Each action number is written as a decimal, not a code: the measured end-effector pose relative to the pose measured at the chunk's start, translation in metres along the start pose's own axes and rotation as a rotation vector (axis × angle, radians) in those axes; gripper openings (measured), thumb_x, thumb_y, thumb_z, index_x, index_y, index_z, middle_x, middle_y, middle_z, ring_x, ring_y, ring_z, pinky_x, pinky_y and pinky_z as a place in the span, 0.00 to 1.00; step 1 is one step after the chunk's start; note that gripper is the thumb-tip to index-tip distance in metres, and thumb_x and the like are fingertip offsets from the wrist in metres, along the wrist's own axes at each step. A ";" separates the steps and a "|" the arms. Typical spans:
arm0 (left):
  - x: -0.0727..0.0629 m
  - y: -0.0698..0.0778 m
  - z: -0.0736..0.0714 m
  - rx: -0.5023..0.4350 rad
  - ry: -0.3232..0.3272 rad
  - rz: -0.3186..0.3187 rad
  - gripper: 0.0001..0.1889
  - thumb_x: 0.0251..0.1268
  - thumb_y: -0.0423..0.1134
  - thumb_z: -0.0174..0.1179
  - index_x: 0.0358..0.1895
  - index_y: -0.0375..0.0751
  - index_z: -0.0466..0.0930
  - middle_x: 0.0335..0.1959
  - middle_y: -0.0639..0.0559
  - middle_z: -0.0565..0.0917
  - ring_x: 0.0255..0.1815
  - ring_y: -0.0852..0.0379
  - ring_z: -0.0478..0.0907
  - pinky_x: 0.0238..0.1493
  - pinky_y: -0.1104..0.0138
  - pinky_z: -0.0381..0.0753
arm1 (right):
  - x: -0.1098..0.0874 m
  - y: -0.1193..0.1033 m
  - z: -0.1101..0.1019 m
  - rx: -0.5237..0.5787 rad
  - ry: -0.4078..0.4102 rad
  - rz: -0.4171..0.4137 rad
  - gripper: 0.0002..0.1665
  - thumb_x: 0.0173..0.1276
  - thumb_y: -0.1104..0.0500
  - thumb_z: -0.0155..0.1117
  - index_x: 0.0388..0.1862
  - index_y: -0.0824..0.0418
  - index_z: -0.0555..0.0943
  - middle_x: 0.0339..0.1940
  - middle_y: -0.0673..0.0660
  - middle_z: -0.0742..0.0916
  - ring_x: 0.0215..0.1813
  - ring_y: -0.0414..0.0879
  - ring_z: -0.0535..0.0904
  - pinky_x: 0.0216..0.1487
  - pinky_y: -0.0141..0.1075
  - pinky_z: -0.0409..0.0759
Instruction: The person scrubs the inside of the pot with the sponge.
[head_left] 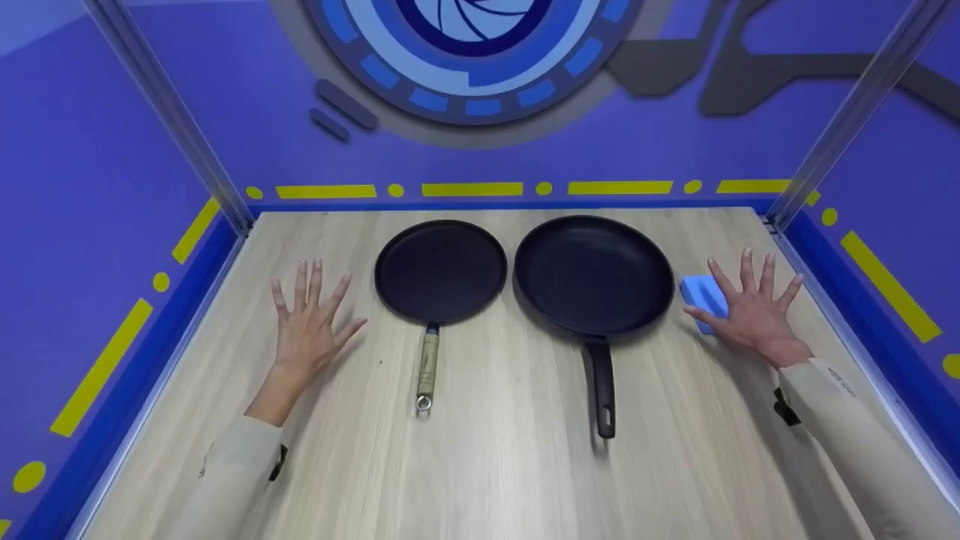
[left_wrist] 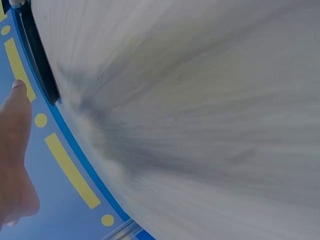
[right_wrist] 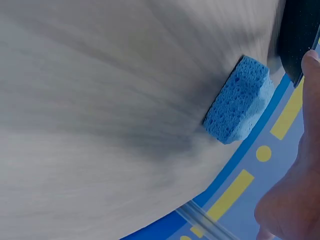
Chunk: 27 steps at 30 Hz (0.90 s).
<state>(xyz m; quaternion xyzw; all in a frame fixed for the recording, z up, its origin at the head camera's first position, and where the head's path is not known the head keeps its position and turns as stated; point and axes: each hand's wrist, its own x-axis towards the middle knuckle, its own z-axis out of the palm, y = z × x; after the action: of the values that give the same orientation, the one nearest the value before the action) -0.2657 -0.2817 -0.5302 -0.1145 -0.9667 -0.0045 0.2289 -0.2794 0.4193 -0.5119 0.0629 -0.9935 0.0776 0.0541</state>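
My left hand (head_left: 306, 334) is spread with straight fingers over the table, left of a flat black griddle pan (head_left: 441, 271) with an olive handle. On the other side my right hand (head_left: 756, 315) is spread too, holding nothing. It overlaps a blue sponge (head_left: 697, 289) in the head view; in the right wrist view the sponge (right_wrist: 237, 100) lies on the table, apart from the visible part of the hand (right_wrist: 292, 185). Between the hands, a larger black frying pan (head_left: 594, 276) sits right of the griddle, its black handle toward me.
The pale wooden table (head_left: 495, 450) is bordered by a blue back wall (head_left: 480, 165) and side walls with yellow markings. Metal posts (head_left: 180, 120) stand at the back corners. Both pan handles point toward the near edge.
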 end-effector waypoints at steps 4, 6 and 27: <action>0.001 0.010 0.002 -0.096 -0.031 0.019 0.41 0.67 0.63 0.60 0.79 0.53 0.62 0.83 0.34 0.50 0.84 0.33 0.42 0.76 0.28 0.35 | 0.001 0.001 0.002 0.011 -0.039 0.014 0.57 0.70 0.30 0.58 0.85 0.51 0.45 0.81 0.79 0.41 0.79 0.81 0.26 0.65 0.83 0.18; 0.002 0.015 0.000 -0.170 -0.069 0.009 0.41 0.68 0.61 0.60 0.80 0.52 0.60 0.83 0.33 0.50 0.84 0.32 0.42 0.76 0.28 0.33 | 0.002 0.000 0.003 0.032 -0.062 0.015 0.56 0.72 0.32 0.58 0.85 0.51 0.44 0.81 0.80 0.41 0.79 0.82 0.26 0.66 0.83 0.19; -0.011 0.087 -0.011 -0.922 -0.374 -0.081 0.43 0.72 0.43 0.64 0.83 0.45 0.50 0.69 0.32 0.73 0.72 0.33 0.67 0.74 0.35 0.61 | 0.010 -0.006 0.023 0.149 -0.032 0.083 0.50 0.76 0.44 0.59 0.77 0.79 0.53 0.70 0.86 0.63 0.70 0.82 0.55 0.65 0.74 0.58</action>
<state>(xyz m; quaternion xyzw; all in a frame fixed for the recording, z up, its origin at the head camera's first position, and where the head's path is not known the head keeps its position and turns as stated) -0.2323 -0.2000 -0.5289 -0.1650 -0.8923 -0.4195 -0.0233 -0.2906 0.4089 -0.5322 0.0269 -0.9875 0.1526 0.0299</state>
